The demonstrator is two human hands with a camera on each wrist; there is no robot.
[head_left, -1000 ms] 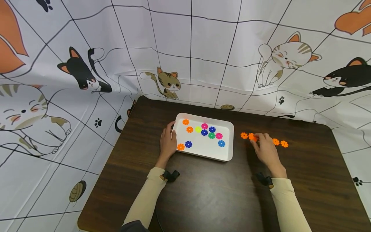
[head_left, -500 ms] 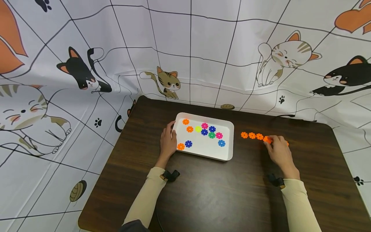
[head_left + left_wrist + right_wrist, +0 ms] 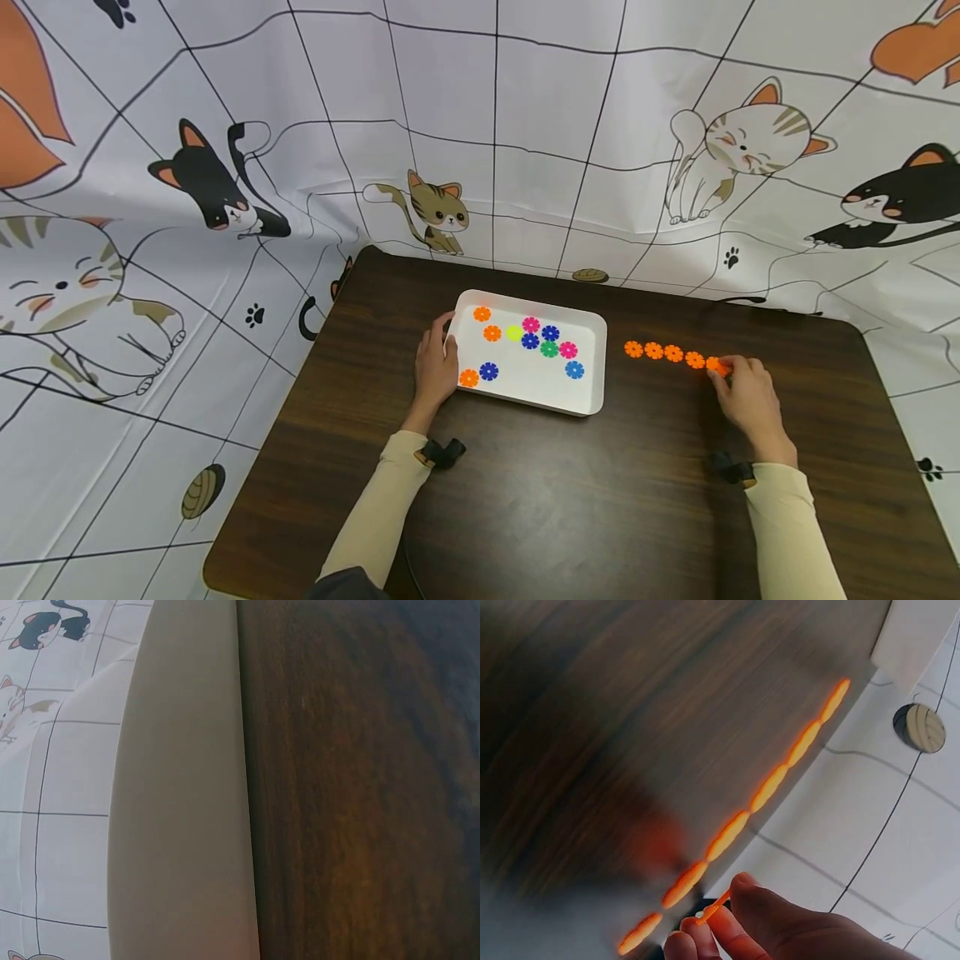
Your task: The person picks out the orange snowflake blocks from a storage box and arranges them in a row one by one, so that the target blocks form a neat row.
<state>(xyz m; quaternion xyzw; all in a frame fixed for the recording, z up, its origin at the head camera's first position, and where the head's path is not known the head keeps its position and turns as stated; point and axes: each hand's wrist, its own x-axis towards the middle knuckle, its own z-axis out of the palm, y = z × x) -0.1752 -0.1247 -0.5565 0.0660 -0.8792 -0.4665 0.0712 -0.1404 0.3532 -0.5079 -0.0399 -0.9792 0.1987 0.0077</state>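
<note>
My left hand [image 3: 437, 365] grips the left edge of a white tray [image 3: 528, 395] in the head view. Notched plastic discs lie scattered inside it, among them a green disc [image 3: 549, 349] and a yellow disc [image 3: 513, 333]. Right of the tray, a row of orange discs [image 3: 673, 354] runs across the tabletop. At the row's right end is my right hand [image 3: 752, 402]. Its thumb and finger pinch an orange disc [image 3: 714, 907] in the right wrist view, seen edge-on. The left wrist view hides the left hand; a smooth beige surface [image 3: 180, 795] fills much of it.
A dark brown wooden table [image 3: 525, 517] carries everything. A white curtain [image 3: 555, 108] with printed cats hangs behind it and along its left side. Dark wrist cameras are strapped at both wrists, and a thin cable runs by the left sleeve.
My right hand has moved rightward along the orange row, uncovering discs it had hidden. The left hand and the tray have stayed in place.
</note>
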